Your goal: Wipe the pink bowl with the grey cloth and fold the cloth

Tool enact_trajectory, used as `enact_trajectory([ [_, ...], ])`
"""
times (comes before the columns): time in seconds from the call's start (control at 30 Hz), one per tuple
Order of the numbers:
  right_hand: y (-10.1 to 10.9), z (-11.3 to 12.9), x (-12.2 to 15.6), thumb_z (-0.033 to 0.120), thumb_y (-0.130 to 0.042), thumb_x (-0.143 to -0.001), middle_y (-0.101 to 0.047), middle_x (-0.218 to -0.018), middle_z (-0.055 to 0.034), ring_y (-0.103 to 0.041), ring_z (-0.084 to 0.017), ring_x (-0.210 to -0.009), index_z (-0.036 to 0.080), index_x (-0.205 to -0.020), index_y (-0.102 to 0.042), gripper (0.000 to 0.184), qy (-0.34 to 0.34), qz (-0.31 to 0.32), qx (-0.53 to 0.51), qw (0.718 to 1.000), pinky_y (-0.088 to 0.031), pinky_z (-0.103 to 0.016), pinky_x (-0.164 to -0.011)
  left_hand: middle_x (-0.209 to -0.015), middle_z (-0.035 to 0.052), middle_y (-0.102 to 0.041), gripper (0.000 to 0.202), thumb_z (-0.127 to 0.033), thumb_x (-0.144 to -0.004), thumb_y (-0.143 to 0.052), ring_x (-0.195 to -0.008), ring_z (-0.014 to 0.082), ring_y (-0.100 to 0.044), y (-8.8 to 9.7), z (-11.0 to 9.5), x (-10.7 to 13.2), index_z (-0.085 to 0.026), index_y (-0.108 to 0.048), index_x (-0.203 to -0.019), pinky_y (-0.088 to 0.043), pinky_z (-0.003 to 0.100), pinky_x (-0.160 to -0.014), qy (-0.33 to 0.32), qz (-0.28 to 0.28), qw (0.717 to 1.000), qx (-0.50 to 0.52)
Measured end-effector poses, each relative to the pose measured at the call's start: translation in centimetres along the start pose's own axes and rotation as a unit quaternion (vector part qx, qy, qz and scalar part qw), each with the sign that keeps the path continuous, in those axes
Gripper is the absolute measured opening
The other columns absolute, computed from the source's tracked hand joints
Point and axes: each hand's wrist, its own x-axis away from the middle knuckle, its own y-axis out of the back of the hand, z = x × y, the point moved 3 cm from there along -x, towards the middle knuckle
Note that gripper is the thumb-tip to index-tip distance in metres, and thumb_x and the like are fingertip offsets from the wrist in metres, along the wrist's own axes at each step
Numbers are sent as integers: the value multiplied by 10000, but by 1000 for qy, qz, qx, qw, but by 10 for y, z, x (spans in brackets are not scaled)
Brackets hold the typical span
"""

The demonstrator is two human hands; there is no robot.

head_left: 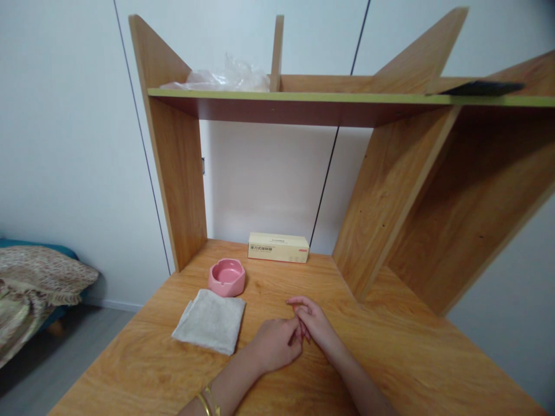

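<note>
Over the wooden desktop my two hands meet, fingertips touching. My left hand (pixel 280 344) is loosely closed, its fingers curled, with nothing visible in them. From the right, my right hand (pixel 315 323) rests its thumb and lower fingers against the left hand's fingers, while its index finger stretches out apart; no object shows in it. A folded light grey cloth (pixel 211 321) lies flat to the left of my hands. Right behind the cloth stands a pink ashtray (pixel 226 284) with notches in its rim. Farther back, near the wall, is a long cream-coloured box (pixel 278 248) with printed lettering.
The wooden desk (pixel 390 358) has upright side panels and an overhead shelf (pixel 277 99). On that shelf lie a clear plastic bag (pixel 229 76) and a dark flat item (pixel 483 88). A bed with a patterned blanket (pixel 39 277) stands at the left.
</note>
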Motion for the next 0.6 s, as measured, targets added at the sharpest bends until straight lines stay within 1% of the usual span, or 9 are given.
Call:
enact_trajectory([
  [0.17, 0, -2, -1, 423, -411, -630, -401, -329, 114, -344, -70, -255, 159, -890, -513, 384, -1, 1, -2, 1000, -193, -170, -289, -793, 20, -634, 150, -223, -802, -378, -684, 161, -582, 1, -1, 0, -203, -517, -853, -397, 226, -586, 0, -15, 1000, 4],
  [0.3, 0, -2, -1, 421, -412, -633, -402, -322, 114, -339, -69, -252, 159, -884, -512, 376, 0, -2, -7, 1000, -184, -170, -292, -772, 17, -631, 143, -214, -789, -388, -664, 162, -576, 1, -1, 0, -202, -518, -845, -384, 223, -562, 0, -13, 1000, -2],
  [0.47, -1, 0, 0, 425, -408, -637, -401, -321, 113, -339, -70, -251, 159, -881, -511, 375, 4, -1, -6, 1000, -182, -170, -290, -793, 22, -633, 160, -227, -810, -366, -680, 162, -579, 1, -1, 0, -203, -516, -858, -388, 226, -577, 0, -12, 1000, 4],
  [0.6, -1, 2, 1, 429, -413, -629, -389, -321, 117, -343, -69, -250, 163, -857, -518, 366, 3, -5, -3, 1000, -183, -170, -290, -804, 26, -636, 151, -221, -802, -378, -686, 162, -580, 0, 0, 0, -202, -516, -859, -390, 227, -583, -1, -9, 1000, 6],
])
